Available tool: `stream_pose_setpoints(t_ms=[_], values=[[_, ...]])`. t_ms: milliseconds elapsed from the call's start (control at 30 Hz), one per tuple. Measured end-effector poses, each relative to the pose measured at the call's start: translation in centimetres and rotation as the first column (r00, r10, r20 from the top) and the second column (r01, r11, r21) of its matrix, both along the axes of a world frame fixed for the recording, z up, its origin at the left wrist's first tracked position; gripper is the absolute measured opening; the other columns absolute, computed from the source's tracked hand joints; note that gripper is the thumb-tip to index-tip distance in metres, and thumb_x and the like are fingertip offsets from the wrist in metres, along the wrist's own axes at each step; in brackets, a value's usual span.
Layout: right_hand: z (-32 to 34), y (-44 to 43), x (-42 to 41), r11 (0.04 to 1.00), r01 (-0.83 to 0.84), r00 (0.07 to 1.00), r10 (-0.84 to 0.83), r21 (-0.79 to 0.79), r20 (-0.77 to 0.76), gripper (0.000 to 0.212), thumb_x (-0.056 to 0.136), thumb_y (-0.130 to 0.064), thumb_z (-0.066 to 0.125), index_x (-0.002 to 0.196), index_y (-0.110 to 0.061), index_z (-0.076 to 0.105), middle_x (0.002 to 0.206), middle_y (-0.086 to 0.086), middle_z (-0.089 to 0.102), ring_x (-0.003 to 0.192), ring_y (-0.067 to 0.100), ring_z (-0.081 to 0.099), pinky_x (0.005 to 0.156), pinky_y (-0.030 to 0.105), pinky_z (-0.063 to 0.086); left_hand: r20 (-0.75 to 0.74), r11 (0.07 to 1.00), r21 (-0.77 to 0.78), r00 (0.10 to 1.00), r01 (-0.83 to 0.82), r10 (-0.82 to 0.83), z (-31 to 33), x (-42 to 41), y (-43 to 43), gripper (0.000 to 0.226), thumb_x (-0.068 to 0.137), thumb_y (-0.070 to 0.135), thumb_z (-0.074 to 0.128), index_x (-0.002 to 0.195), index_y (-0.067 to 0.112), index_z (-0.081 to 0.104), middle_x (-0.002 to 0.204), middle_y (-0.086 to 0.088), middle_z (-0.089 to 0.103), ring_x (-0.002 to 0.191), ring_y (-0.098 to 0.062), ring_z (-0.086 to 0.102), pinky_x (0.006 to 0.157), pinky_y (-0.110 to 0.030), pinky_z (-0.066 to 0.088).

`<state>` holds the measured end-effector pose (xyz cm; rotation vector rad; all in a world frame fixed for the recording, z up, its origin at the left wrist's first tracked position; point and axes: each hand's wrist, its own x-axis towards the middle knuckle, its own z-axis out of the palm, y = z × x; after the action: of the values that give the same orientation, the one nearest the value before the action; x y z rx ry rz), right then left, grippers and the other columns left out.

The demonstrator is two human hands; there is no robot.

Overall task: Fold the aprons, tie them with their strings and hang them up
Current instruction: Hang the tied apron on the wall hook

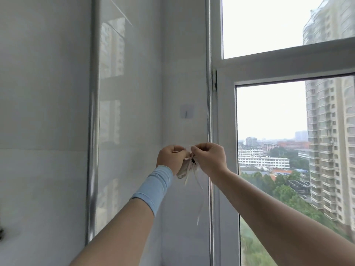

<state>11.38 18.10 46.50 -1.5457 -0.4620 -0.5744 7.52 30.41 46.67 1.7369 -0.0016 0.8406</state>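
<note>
**Folded and nearly tied, not yet hung**

The apron is folded into a small pale bundle at the centre of the frame, held between my hands. My left hand is curled round the bundle and a string end. My right hand pinches the strings at the top, and their thin loose ends trail down below. I judge the tie is being finished, so hanging is left. The hook sits bare on the wall above, well apart. I see no other aprons.

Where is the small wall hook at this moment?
In the head view, the wall hook sits on the white wall, just left of the window frame, above the left hand and right hand that hold the folded apron.
</note>
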Motion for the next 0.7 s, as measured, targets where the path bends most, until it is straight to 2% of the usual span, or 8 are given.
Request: stream_pose_setpoints(t_ms=[67, 133, 200, 300, 433, 533, 600, 700], values=[[2.0, 0.7, 0.5, 0.998, 0.06, 0.998, -0.059, -0.01, 0.027, 0.011, 0.079, -0.028, 0.073, 0.07, -0.023, 0.075, 0.063, -0.009, 0.071, 0.065, 0.012, 0.068, 0.066, 0.033, 0.059, 0.107, 0.972, 0.151, 0.981, -0.179, 0.164, 1.8, 0.5, -0.2, 0.012, 0.076, 0.017, 0.071, 0.081, 0.015, 0.059, 0.076, 0.001, 0.067, 0.069, -0.018, 0.063, 0.061, -0.023, 0.049], [4.1, 1.4, 0.9, 0.996, 0.091, 0.994, -0.09, -0.013, 0.062, 0.011, 0.079, -0.03, 0.072, 0.07, -0.025, 0.075, 0.062, -0.011, 0.071, 0.065, 0.011, 0.069, 0.067, 0.037, 0.061, 0.206, 0.921, 0.252, 0.947, -0.296, 0.248, 3.6, 1.2, 0.1, 0.011, 0.078, 0.018, 0.067, 0.077, 0.017, 0.056, 0.073, 0.003, 0.065, 0.067, -0.019, 0.061, 0.06, -0.025, 0.048], [6.0, 2.0, 1.4, 0.989, 0.149, 0.985, -0.147, -0.016, 0.095, 0.012, 0.079, -0.03, 0.071, 0.069, -0.026, 0.074, 0.061, -0.012, 0.07, 0.064, 0.009, 0.068, 0.065, 0.037, 0.061, 0.238, 0.92, 0.278, 0.948, -0.276, 0.212, 5.3, 2.0, 0.7, 0.006, 0.08, 0.018, 0.066, 0.076, 0.023, 0.065, 0.075, 0.008, 0.069, 0.072, -0.016, 0.065, 0.067, -0.023, 0.052], [8.6, 2.8, 2.1, 0.971, 0.237, 0.963, -0.231, -0.033, 0.142, 0.011, 0.079, -0.031, 0.068, 0.071, -0.028, 0.074, 0.063, -0.013, 0.069, 0.065, 0.006, 0.066, 0.061, 0.031, 0.059, 0.235, 0.941, 0.261, 0.96, -0.214, 0.152, 7.5, 3.1, 1.4, 0.016, 0.085, 0.022, 0.065, 0.093, 0.027, 0.078, 0.087, 0.008, 0.075, 0.078, -0.012, 0.07, 0.074, -0.021, 0.056], [10.7, 3.8, 2.9, 0.941, 0.324, 0.938, -0.307, -0.096, 0.16, 0.016, 0.078, -0.03, 0.063, 0.065, -0.027, 0.072, 0.061, -0.012, 0.067, 0.063, 0.008, 0.063, 0.05, 0.021, 0.043, 0.236, 0.928, 0.308, 0.962, -0.208, 0.137, 9.7, 4.7, 2.3, 0.017, 0.089, 0.034, 0.064, 0.098, 0.029, 0.077, 0.086, 0.002, 0.076, 0.077, -0.017, 0.07, 0.077, -0.03, 0.058], [11.7, 4.3, 3.5, 0.916, 0.379, 0.922, -0.36, -0.135, 0.143, 0.016, 0.074, -0.023, 0.06, 0.064, -0.023, 0.072, 0.063, -0.009, 0.066, 0.062, 0.013, 0.062, 0.047, 0.02, 0.041, 0.21, 0.916, 0.357, 0.971, -0.182, 0.112, 10.5, 5.5, 2.6, 0.019, 0.09, 0.034, 0.06, 0.101, 0.03, 0.076, 0.091, 0.001, 0.076, 0.082, -0.018, 0.069, 0.079, -0.027, 0.055], [12.3, 4.6, 3.9, 0.894, 0.419, 0.906, -0.4, -0.16, 0.138, 0.016, 0.074, -0.018, 0.058, 0.069, -0.021, 0.073, 0.069, -0.007, 0.067, 0.063, 0.017, 0.061, 0.047, 0.019, 0.041, 0.206, 0.888, 0.417, 0.972, -0.192, 0.113, 10.9, 6.0, 2.7, 0.022, 0.091, 0.034, 0.056, 0.1, 0.034, 0.076, 0.087, 0.004, 0.075, 0.079, -0.017, 0.067, 0.074, -0.024, 0.053], [12.5, 4.8, 4.4, 0.875, 0.444, 0.896, -0.428, -0.193, 0.119, 0.015, 0.076, -0.014, 0.058, 0.073, -0.02, 0.072, 0.073, -0.003, 0.066, 0.064, 0.02, 0.057, 0.045, 0.017, 0.032, 0.171, 0.855, 0.478, 0.976, -0.199, 0.131, 10.8, 6.6, 2.9, 0.026, 0.09, 0.027, 0.052, 0.098, 0.034, 0.075, 0.089, 0.007, 0.074, 0.078, -0.017, 0.064, 0.072, -0.022, 0.05]])
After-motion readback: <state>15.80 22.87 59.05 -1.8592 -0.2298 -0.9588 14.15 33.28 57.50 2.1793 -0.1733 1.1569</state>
